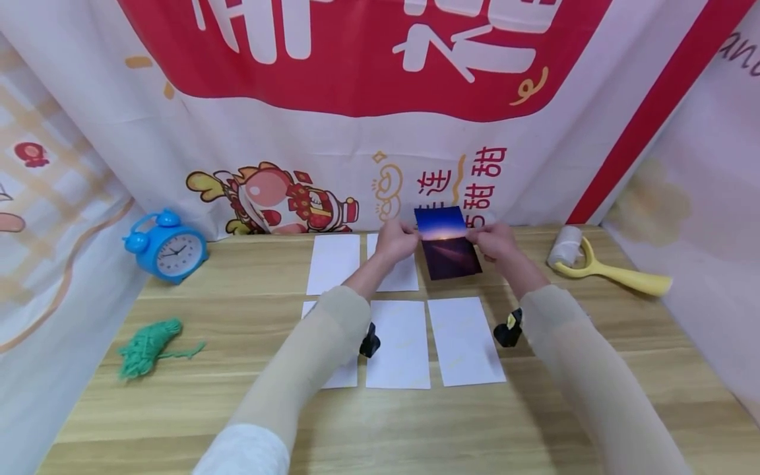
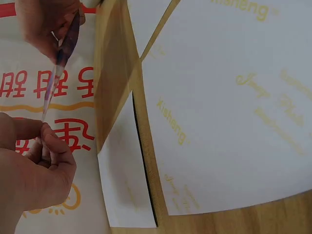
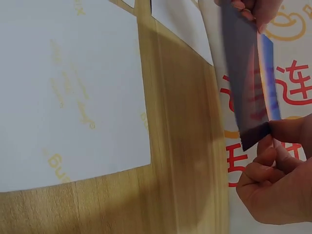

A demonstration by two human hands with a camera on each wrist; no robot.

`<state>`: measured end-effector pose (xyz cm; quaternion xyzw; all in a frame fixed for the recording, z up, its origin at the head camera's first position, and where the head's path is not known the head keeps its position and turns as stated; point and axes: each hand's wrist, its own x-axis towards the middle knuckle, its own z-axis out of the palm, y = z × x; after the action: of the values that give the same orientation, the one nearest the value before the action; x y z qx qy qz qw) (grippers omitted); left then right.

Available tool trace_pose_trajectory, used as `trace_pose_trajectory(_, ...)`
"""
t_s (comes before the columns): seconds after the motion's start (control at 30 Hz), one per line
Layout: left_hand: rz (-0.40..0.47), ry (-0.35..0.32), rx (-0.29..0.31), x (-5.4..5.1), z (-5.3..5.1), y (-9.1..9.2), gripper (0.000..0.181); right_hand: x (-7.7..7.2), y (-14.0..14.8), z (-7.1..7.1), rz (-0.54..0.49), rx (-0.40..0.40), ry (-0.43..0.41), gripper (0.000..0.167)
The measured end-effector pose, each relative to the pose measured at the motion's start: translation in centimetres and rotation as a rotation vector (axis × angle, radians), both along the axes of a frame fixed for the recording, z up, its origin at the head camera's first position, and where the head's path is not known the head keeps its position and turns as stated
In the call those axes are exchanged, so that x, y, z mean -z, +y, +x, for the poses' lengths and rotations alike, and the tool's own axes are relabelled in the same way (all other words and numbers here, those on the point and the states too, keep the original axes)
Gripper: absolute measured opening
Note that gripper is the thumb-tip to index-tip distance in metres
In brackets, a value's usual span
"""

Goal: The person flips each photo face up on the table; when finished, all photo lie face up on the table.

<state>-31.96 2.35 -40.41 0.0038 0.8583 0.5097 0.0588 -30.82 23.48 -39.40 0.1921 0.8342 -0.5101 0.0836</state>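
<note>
A glossy photo print [image 1: 449,258] of a blue sky over an orange horizon and dark ground is held above the back of the table, bent across its middle. My left hand [image 1: 396,241] pinches its left edge between thumb and fingers. On the opposite edge, my right hand [image 1: 497,244] pinches it the same way; in the right wrist view the thumb of that hand [image 3: 280,173] presses on the print. Below and beside the hands, several white sheets lie in two rows, among them a front right sheet [image 1: 466,343]. Yellow lettering marks a sheet [image 2: 234,122] in the left wrist view.
A blue alarm clock [image 1: 175,253] stands at the back left, with green yarn [image 1: 148,348] in front of it. At the back right, a yellow forked handle [image 1: 623,274] touches a white roll [image 1: 566,245]. A printed curtain [image 1: 356,145] hangs behind the table.
</note>
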Motion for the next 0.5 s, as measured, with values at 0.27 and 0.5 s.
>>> trace_pose_trajectory(0.27, -0.078, -0.077, -0.002, 0.5, 0.5, 1.5, 0.017, 0.7, 0.0, -0.5, 0.102, 0.028, 0.024, 0.019)
trace_pose_trajectory(0.5, -0.213, -0.205, 0.26, 0.6, 0.7, 1.7, 0.011, 2.1, 0.3, -0.3, 0.192, 0.024, -0.004, 0.022)
